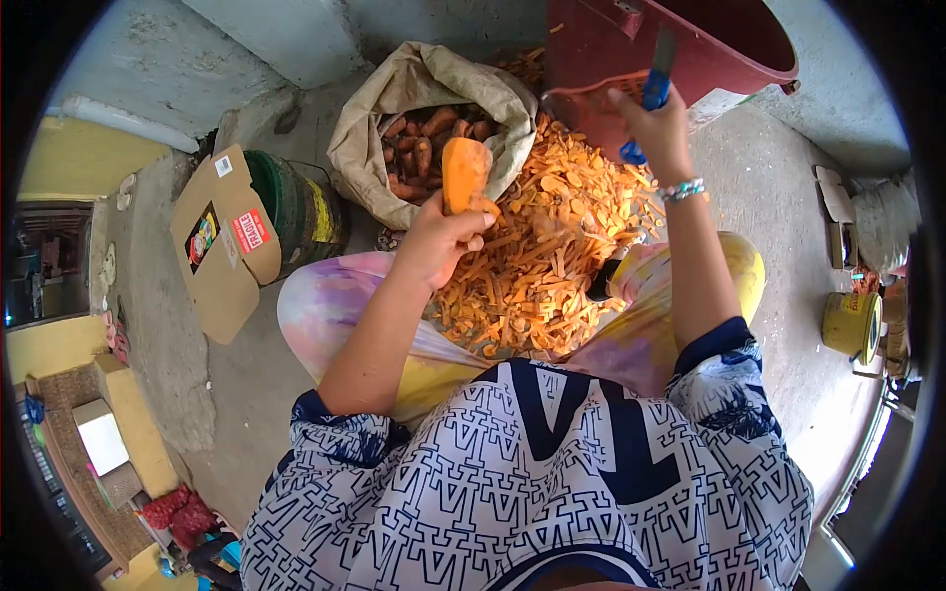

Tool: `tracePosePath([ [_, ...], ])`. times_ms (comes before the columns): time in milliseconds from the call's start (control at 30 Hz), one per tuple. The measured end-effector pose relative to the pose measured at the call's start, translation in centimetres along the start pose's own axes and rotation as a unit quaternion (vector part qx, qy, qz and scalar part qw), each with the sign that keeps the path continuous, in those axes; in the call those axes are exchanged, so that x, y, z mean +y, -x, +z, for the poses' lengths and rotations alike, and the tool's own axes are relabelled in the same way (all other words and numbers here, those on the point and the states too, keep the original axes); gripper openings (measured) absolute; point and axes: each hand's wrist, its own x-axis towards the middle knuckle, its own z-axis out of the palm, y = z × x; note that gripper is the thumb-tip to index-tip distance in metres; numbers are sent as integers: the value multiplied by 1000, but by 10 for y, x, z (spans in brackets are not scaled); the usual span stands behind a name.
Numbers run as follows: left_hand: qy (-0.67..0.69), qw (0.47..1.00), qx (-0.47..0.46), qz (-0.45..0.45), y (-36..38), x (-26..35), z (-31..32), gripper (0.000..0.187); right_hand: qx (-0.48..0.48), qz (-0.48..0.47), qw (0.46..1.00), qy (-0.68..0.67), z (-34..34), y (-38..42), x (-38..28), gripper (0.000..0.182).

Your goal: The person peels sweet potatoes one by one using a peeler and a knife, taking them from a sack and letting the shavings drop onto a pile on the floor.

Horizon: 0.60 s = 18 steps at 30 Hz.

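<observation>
A partly peeled orange sweet potato (466,171) is in my left hand (443,239), held upright just in front of the sack's opening. My right hand (654,128) is raised beside the red tub, its fingers closed round the blue handle (655,91) of a knife whose blade points up. A reddish mesh-like object, partly blurred, lies just left of those fingers. Below and between both hands, orange peelings (552,256) form a heap on the floor. An open woven sack (365,148) holds several unpeeled sweet potatoes (424,153).
The large red tub (601,59) stands at the back right. On the left, a cardboard piece (222,261) leans on a green bucket (286,207). A yellow container (849,325) is at the far right. My bent legs flank the peelings.
</observation>
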Motion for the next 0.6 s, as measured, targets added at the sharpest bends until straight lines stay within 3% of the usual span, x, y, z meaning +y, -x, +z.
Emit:
tracePosePath([
  [133,-17,1000,-14,-3,1,4,5,35,-121,61,983,-121,18,30,-36,23],
  [200,-40,999,-21,7,-1,-1,3,36,-152,80,980,-103,23,39,-45,23],
  [300,-99,994,-31,26,0,-5,7,34,-214,-18,972,-92,39,54,-51,27],
  [400,-140,989,-30,29,2,-7,7,32,-172,23,983,-57,33,34,-32,28],
  [467,-145,989,-24,24,5,-8,6,32,-26,13,1000,-9,17,5,-7,26],
  [533,-123,992,-25,4,6,-6,3,44,-30,93,994,-49,-4,-8,-12,25],
  [600,-131,991,-14,0,3,-6,1,43,-87,77,990,-80,2,1,-22,23],
])
